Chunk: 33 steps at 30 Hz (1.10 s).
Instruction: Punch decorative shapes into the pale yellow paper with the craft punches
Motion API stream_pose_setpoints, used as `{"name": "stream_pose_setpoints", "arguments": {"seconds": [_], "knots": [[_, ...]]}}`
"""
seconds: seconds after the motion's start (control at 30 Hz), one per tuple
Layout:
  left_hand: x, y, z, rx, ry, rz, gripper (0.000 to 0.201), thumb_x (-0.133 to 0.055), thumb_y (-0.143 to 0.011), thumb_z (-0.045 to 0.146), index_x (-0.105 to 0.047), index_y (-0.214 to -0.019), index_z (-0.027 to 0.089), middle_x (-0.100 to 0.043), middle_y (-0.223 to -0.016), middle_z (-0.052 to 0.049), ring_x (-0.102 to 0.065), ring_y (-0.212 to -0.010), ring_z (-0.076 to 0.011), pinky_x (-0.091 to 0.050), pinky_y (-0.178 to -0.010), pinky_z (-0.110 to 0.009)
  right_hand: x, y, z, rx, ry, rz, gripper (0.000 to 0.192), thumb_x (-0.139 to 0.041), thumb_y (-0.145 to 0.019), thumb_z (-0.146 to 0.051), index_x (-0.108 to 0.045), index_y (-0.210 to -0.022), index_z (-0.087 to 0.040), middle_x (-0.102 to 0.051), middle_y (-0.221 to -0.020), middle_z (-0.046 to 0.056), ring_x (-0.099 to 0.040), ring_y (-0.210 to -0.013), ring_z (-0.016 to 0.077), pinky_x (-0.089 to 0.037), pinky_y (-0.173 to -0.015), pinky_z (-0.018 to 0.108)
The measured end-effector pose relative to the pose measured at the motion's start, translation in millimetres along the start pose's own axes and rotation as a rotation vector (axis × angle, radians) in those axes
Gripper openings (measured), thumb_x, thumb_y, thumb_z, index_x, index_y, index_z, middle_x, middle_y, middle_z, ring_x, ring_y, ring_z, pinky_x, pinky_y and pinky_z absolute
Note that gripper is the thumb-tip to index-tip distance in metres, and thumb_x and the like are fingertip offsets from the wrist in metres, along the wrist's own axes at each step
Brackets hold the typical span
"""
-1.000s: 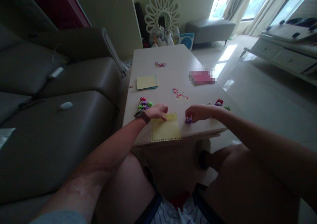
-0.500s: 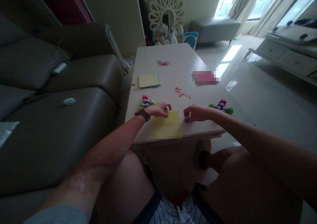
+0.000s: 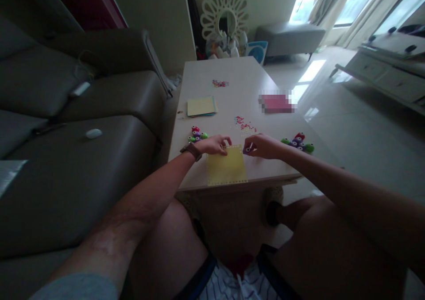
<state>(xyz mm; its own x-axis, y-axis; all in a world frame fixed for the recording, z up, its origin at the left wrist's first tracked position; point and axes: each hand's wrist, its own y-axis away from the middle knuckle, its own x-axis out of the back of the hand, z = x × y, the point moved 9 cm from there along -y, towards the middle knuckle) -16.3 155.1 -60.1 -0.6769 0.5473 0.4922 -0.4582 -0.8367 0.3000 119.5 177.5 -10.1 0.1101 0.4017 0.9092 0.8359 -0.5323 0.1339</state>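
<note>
A yellow sheet of paper (image 3: 226, 167) lies at the table's near edge, with small holes along its top and bottom borders. My left hand (image 3: 215, 145), a watch on its wrist, holds the sheet at its top edge with curled fingers. My right hand (image 3: 264, 146) is closed around a small purple craft punch (image 3: 247, 150) at the sheet's upper right corner. Whether paper sits inside the punch cannot be made out. Beyond my left hand stands a cluster of red, green and purple punches (image 3: 197, 135). A similar cluster (image 3: 299, 143) is to the right of my right hand.
The white table (image 3: 232, 70) also bears a stack of coloured paper (image 3: 201, 106), scattered red and pale paper bits (image 3: 245, 125), a farther pile of colourful bits (image 3: 220, 83) and a blurred pink item (image 3: 277, 103). A grey sofa (image 3: 126, 136) stands along the left.
My right hand has moved left and away from me with the punch, up to the sheet's corner. The sheet has turned and shifted slightly right; my left hand stays on it.
</note>
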Motion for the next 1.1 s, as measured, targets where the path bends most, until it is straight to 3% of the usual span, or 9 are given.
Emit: {"name": "stream_pose_setpoints", "arguments": {"seconds": [1.1], "knots": [[3.7,1.7,-3.5,0.044,-0.022,0.021,0.055,-0.073,-0.069,0.023,-0.057,-0.12,0.016,-0.067,-0.095,-0.006,-0.064,-0.08,-0.0193,-0.047,-0.064,-0.026,-2.5,-4.1,4.5,-0.006,0.051,0.03,0.009,-0.068,-0.077,-0.024,-0.069,-0.085,-0.02,-0.074,-0.085,0.004,-0.062,-0.073,0.0153,-0.037,-0.064,0.026]]}}
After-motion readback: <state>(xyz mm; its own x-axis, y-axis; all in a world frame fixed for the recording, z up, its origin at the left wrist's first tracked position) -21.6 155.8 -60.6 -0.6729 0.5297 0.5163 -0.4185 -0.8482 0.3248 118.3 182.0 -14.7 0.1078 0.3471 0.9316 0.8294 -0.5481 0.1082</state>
